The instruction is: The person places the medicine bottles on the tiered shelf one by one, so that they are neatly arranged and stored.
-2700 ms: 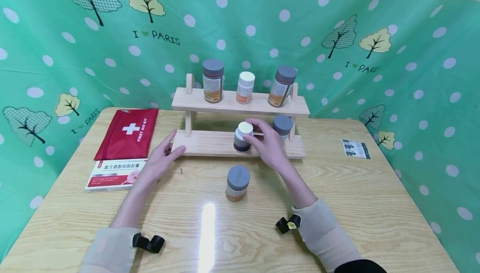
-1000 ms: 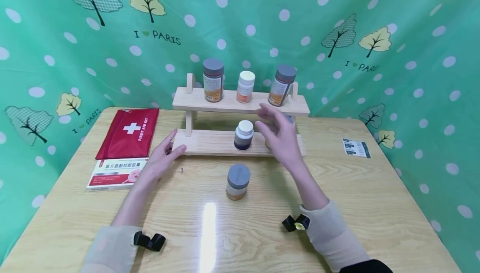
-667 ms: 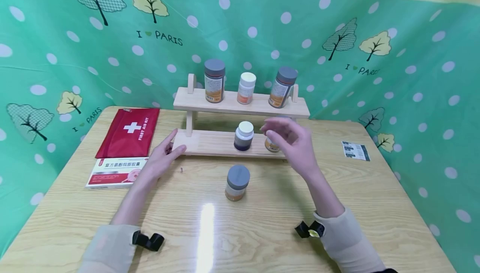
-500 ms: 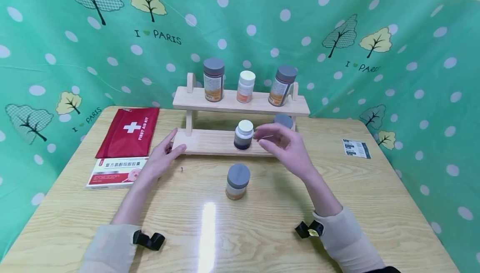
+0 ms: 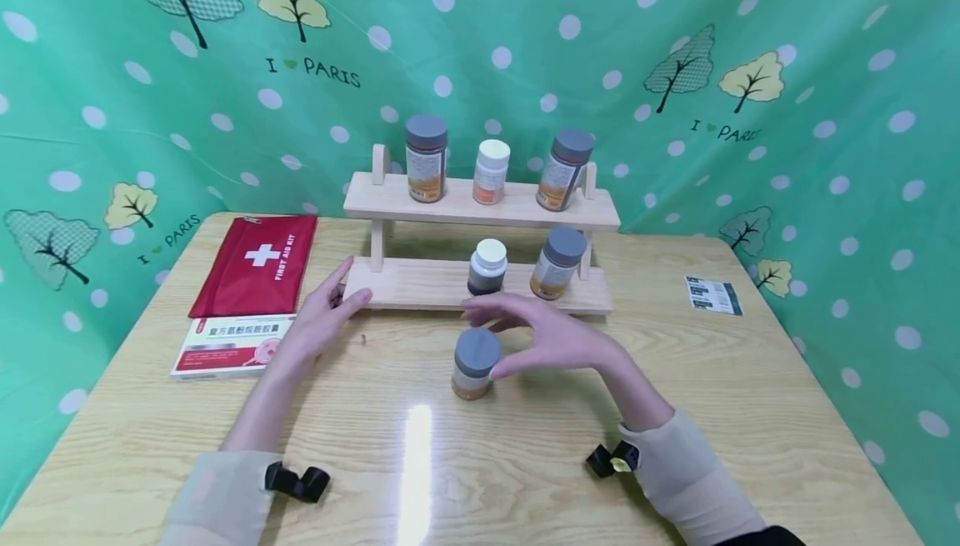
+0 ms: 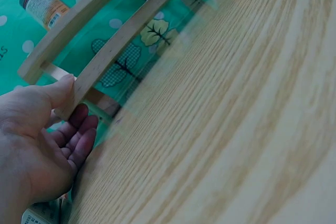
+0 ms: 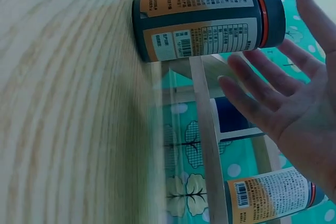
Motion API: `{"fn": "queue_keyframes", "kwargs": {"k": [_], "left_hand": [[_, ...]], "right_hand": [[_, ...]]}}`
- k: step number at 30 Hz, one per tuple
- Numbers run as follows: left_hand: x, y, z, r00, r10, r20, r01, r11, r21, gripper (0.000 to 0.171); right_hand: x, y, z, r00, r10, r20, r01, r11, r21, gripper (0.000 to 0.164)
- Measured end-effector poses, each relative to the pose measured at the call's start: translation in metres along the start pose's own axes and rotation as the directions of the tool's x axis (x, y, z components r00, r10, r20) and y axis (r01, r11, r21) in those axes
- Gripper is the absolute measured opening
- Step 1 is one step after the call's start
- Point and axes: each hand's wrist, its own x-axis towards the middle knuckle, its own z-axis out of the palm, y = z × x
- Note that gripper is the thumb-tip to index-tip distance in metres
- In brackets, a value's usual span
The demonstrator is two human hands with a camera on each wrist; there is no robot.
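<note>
My left hand [image 5: 326, 317] holds the left end of a two-tier wooden shelf rack [image 5: 412, 283], thumb on top and fingers curled beneath the lower board. In front of the rack, a supplement bottle [image 5: 474, 379] with a grey lid and orange-white label stands upright on the table. My right hand [image 5: 547, 338] is spread beside its lid, fingers behind and thumb in front, holding nothing. The right wrist view shows a gap between palm and bottle lid. On the lower tier stand a small white-capped bottle [image 5: 489, 258] and a grey-lidded bottle [image 5: 558, 262].
Two grey-lidded bottles, left [image 5: 427, 158] and right [image 5: 564, 171], flank a small white bottle [image 5: 492, 171] on the upper tier. A red first aid pouch [image 5: 258, 267] and a medicine box [image 5: 232, 346] lie left. A printed card [image 5: 712, 296] lies right.
My right hand let go of the small white-capped bottle on the lower tier, drew back to the right, then came down to the grey-lidded bottle on the table. My left hand stayed put.
</note>
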Motion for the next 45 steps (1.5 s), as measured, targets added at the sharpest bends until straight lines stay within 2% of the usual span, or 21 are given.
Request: {"fn": "queue_keyframes", "kwargs": {"k": [4,11,20,31,38,45], "left_hand": [[0.0,-0.001,-0.001,1.0,-0.012,0.012,0.012,1.0,0.001,0.083],[0.0,0.001,-0.001,1.0,-0.009,0.007,0.009,1.0,-0.002,0.083],[-0.001,0.004,-0.001,1.0,-0.007,0.009,0.007,1.0,0.006,0.083],[0.0,0.001,-0.001,1.0,0.0,0.007,0.0,1.0,0.011,0.082],[0.001,0.001,0.002,1.0,-0.001,0.008,0.001,1.0,-0.01,0.082],[-0.002,0.001,-0.001,1.0,-0.006,-0.006,0.006,1.0,0.005,0.084]], "right_hand": [[0.001,0.001,0.002,1.0,0.013,0.028,-0.012,0.999,-0.03,0.083],[0.004,0.003,0.004,1.0,-0.012,0.028,0.015,0.994,-0.109,0.075],[0.003,0.0,0.007,0.999,0.031,0.008,-0.029,0.985,-0.171,0.067],[0.002,-0.001,0.009,0.999,0.048,-0.023,-0.052,0.985,-0.162,0.064],[-0.001,-0.009,0.007,0.994,0.059,-0.094,-0.071,0.989,-0.127,0.061],[0.013,-0.02,0.003,0.984,-0.038,-0.175,0.015,0.991,-0.132,0.062]]}}
